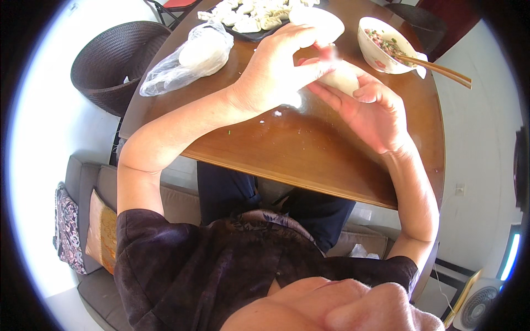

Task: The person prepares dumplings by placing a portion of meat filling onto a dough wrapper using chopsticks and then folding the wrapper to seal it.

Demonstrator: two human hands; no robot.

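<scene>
My right hand [378, 107] cradles a pale dumpling wrapper [343, 78] on its fingers, the thumb over its near edge. My left hand [270, 69] meets it from the other side, thumb and finger closed at the wrapper's far edge. A small pinkish patch by the left fingertips is too blurred to tell. Beyond the left fingers is a white bowl [326, 25], partly hidden by that hand. Right of my hands stands a flowered white bowl [381, 65] of minced filling with green bits, wooden chopsticks [436, 70] resting across its rim.
A dark tray [255, 36] of folded dumplings lies at the table's far side. A clear plastic bag [187, 58] with a white lump inside sits at the left. Crumbs dot the wooden table [309, 149]. A dark woven basket [116, 60] stands beyond the left edge.
</scene>
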